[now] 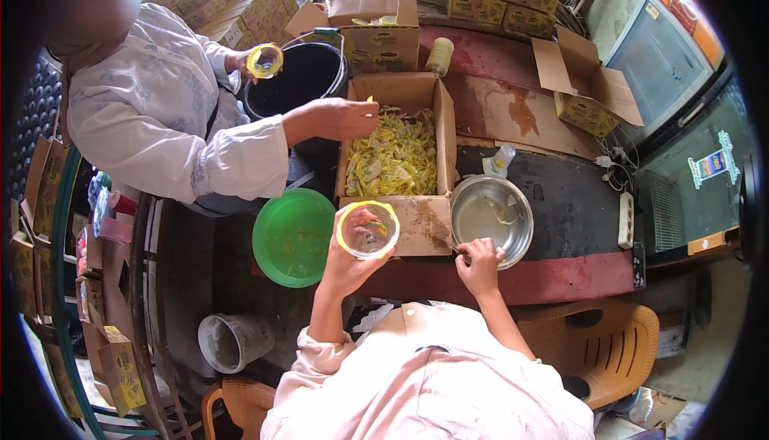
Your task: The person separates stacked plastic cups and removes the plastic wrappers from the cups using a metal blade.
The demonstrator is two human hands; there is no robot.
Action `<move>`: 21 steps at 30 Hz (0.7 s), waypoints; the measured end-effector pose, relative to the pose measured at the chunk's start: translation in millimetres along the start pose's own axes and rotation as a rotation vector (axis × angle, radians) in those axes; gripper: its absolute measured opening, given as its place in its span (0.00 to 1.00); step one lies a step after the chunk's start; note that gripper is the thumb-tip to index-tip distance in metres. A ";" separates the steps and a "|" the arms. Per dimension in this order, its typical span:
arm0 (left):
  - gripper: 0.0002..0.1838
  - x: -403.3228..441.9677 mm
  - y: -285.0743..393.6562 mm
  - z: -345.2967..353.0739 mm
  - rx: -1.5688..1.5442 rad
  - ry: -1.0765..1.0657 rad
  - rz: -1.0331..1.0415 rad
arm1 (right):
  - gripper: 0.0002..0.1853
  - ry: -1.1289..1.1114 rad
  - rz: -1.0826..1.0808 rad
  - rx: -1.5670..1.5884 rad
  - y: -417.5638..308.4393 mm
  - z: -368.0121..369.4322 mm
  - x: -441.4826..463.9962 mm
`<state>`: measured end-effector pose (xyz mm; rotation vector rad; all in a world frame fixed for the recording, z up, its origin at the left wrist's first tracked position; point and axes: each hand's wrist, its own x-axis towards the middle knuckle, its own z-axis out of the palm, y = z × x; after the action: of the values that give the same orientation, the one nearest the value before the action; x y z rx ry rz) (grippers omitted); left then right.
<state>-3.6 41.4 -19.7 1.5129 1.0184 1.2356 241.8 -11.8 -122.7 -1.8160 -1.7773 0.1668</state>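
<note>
My left hand (pixel 346 270) is wrapped round a clear plastic cup (pixel 370 230) with a yellow band at its rim, its open mouth facing me. Between the fingers of my right hand (pixel 479 265) is a small thin dark tool (pixel 456 249), perhaps a knife; its tip is hard to make out. That hand is by the near edge of a metal bowl (pixel 525 236), which has a little liquid and a pale scrap in it. Just beyond my hands, a cardboard box (pixel 446 135) holds a heap of yellow-green strips (pixel 391 155).
Across on the left, a person holds a yellow-rimmed cup (pixel 264 62) in one hand; their other hand (pixel 340 118) is over the box. A green basin (pixel 292 240), a black bucket (pixel 336 79) and a crumpled clear plastic piece (pixel 501 159) stand nearby. A white bucket (pixel 220 344) is below left.
</note>
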 end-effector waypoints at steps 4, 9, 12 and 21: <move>0.36 10.0 10.7 4.6 0.025 -0.100 0.101 | 0.06 0.006 0.014 0.091 -9.1 -12.0 5.6; 0.35 20.6 22.7 16.4 -0.081 -0.142 0.149 | 0.05 -0.001 0.273 0.676 -15.0 -21.0 20.2; 0.33 26.9 27.9 23.4 -0.113 -0.140 0.111 | 0.03 0.005 0.291 0.985 -31.4 -37.9 41.4; 0.38 53.2 40.1 40.1 -0.138 -0.043 0.235 | 0.07 0.336 -0.154 0.830 -100.5 -90.5 116.1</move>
<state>46.6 76.6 28.1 1.5756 0.7262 1.4006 209.0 63.3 35.6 -1.0356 -1.3128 0.4348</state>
